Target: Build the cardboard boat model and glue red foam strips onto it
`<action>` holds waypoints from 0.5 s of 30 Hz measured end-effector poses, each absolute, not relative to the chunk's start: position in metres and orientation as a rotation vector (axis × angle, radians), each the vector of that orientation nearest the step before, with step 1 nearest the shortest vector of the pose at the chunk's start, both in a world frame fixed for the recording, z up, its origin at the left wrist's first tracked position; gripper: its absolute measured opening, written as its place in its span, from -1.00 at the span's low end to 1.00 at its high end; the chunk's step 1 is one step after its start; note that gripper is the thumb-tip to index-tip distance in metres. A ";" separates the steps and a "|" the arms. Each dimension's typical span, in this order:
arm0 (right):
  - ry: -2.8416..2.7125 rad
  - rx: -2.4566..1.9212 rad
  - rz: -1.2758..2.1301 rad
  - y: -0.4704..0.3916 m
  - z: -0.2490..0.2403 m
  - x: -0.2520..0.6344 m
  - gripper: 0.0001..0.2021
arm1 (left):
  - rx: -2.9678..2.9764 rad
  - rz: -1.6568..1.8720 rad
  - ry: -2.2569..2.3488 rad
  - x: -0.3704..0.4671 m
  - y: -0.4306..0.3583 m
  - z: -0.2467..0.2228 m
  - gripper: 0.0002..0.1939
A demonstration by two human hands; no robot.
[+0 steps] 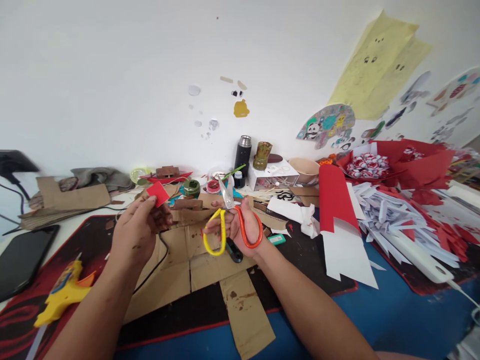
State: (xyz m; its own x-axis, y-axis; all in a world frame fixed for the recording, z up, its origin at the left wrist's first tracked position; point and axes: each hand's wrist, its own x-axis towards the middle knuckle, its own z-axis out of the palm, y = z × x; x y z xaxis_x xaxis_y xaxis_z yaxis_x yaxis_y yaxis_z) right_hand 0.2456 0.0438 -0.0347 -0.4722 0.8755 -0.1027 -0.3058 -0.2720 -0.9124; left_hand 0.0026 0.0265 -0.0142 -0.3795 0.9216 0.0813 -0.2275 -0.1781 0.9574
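Note:
Between its thumb and fingers, my left hand (137,227) pinches a small red paper square (159,193). My right hand (234,229), palm turned up, holds a pair of scissors (228,194) with one yellow and one red handle loop. The blades point up and away from me, slightly apart, and do not touch the paper. Under both hands lies a flattened piece of brown cardboard (168,280). A black object (234,251) shows partly beneath the right wrist, beside a teal-green item (276,239).
A yellow glue gun (62,295) lies at left near a black phone (28,260). A black flask (243,155) and white box (272,175) stand by the wall. To the right are red paper (336,197), white paper strips (390,215) and a red-wrapped bouquet (367,167).

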 end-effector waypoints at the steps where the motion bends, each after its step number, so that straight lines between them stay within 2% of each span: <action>1: -1.152 -0.798 1.875 0.043 -0.034 0.246 0.02 | 0.906 1.696 1.200 0.002 0.026 -0.014 -0.75; 10: -1.080 -0.753 1.943 0.045 -0.027 0.248 -0.08 | 0.869 1.737 1.217 0.002 0.024 -0.009 -0.78; 15: -1.056 -0.763 1.927 0.045 -0.027 0.248 -0.10 | 1.176 1.464 1.406 0.004 0.021 -0.007 -0.68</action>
State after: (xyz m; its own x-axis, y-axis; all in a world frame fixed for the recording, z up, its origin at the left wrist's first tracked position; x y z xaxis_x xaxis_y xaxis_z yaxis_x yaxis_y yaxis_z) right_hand 0.2478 0.0452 -0.0273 -0.5040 0.8543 -0.1270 -0.3523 -0.3376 -0.8729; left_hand 0.0037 0.0210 -0.0073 -0.2728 0.9565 0.1039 0.0647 -0.0895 0.9939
